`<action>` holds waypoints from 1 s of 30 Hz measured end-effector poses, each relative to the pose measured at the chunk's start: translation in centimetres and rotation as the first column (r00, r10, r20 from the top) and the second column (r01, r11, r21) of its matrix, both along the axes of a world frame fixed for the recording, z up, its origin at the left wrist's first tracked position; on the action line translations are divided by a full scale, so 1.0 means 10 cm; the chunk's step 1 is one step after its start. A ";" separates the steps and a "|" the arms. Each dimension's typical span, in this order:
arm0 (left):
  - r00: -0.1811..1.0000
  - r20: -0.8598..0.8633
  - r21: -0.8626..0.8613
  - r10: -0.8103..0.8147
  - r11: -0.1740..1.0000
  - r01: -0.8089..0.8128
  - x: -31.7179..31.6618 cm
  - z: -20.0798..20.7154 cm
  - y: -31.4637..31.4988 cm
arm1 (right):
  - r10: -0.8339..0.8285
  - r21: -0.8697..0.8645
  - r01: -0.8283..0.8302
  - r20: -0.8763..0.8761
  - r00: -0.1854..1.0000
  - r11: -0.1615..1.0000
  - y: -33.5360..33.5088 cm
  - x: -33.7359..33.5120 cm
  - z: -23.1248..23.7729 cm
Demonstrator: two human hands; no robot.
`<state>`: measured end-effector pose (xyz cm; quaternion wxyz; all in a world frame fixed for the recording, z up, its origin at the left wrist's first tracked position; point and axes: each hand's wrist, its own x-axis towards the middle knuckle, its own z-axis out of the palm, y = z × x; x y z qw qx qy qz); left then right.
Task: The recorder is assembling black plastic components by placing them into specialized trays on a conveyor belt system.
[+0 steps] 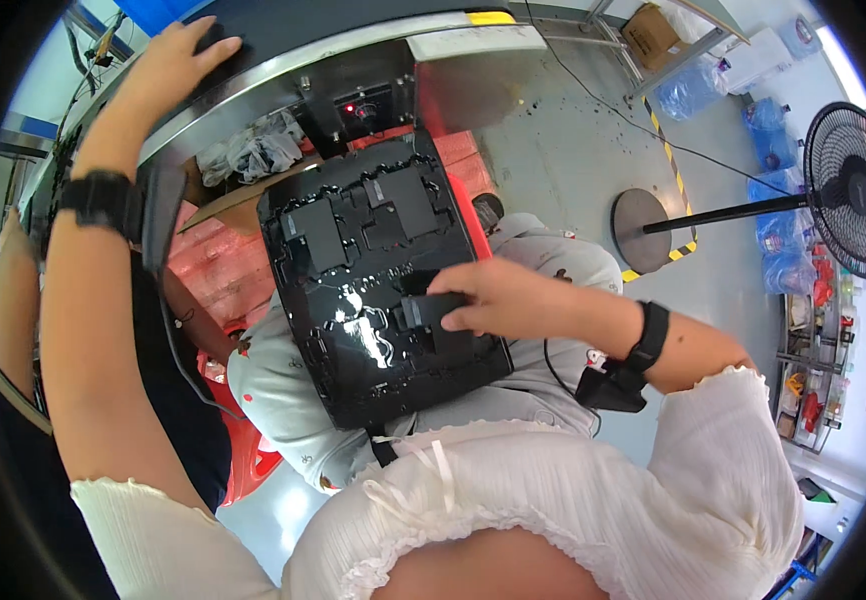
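Note:
A shiny black plastic tray (338,300) with moulded recesses lies across my lap. Two flat black rectangular parts (400,207) sit in its far recesses, side by side. My right hand (498,298) is over the tray's near right area, thumb and fingers closed on a black block-shaped part (431,318). That part rests in or just over a recess; which of the two I cannot tell. Up at the far left, my left hand (175,65) reaches over the dark belt surface (303,25), thumb and fingers apart, with nothing seen in it.
The belt's metal edge (283,85) crosses in front of me. Below it are crumpled plastic bags (253,150) and red wrapped material (218,260). A black floor fan (853,190) stands at the right, near large blue bottles (783,235). Another person's arm (18,290) shows at the far left.

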<state>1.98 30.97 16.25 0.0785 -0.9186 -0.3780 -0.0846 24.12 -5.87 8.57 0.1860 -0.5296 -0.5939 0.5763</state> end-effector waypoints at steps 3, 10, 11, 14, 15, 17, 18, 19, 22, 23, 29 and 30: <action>0.928 0.182 0.169 -0.327 0.940 0.298 0.16 -0.05 -0.98 | -0.130 0.429 -0.013 0.303 0.944 0.903 -0.36 -0.17 -0.17; 0.905 0.101 -0.313 -0.414 0.850 0.424 -0.28 -0.37 -3.04 | -0.118 0.691 -0.408 0.579 0.807 0.597 -0.81 -0.22 -0.37; 0.911 0.116 -0.330 -0.397 0.849 0.412 -0.37 -0.51 -3.18 | -0.123 0.700 -0.435 0.594 0.795 0.566 -0.84 -0.22 -0.41; 0.921 0.105 -0.342 -0.374 0.856 0.387 -0.54 -0.84 -3.49 | -0.127 0.708 -0.491 0.625 0.770 0.507 -0.81 -0.03 -0.52; 0.922 0.104 -0.338 -0.373 0.859 0.385 -0.57 -0.88 -3.55 | -0.076 0.705 -0.551 0.644 0.762 0.447 -0.75 0.09 -0.55; 0.942 0.165 -0.372 -0.293 0.866 0.334 -0.59 -0.92 -3.58 | 0.032 0.645 -0.656 0.703 0.711 0.392 -0.62 0.24 -0.49; 0.940 0.170 -0.367 -0.296 0.866 0.340 -0.60 -0.95 -3.58 | 0.027 0.642 -0.658 0.707 0.706 0.392 -0.58 0.25 -0.44; 0.941 0.174 -0.346 -0.292 0.876 0.336 -0.61 -0.97 -3.58 | 0.099 0.603 -0.695 0.723 0.684 0.391 -0.53 0.23 -0.39; 0.944 0.134 -0.312 -0.300 0.892 0.328 -0.66 -1.03 -3.58 | 0.218 0.518 -0.764 0.754 0.620 0.384 -0.46 0.22 -0.30; 0.946 0.086 -0.301 -0.313 0.897 0.324 -0.66 -1.03 -3.57 | 0.264 0.474 -0.793 0.766 0.586 0.382 -0.42 0.22 -0.27; 0.952 0.092 -0.305 -0.293 0.902 0.307 -0.62 -0.99 -3.60 | -0.234 0.814 -0.548 0.581 0.780 0.193 0.46 -0.04 0.36; 0.951 0.088 -0.298 -0.296 0.903 0.309 -0.62 -0.99 -3.59 | -0.327 0.876 -0.475 0.476 0.816 0.088 0.68 -0.10 0.49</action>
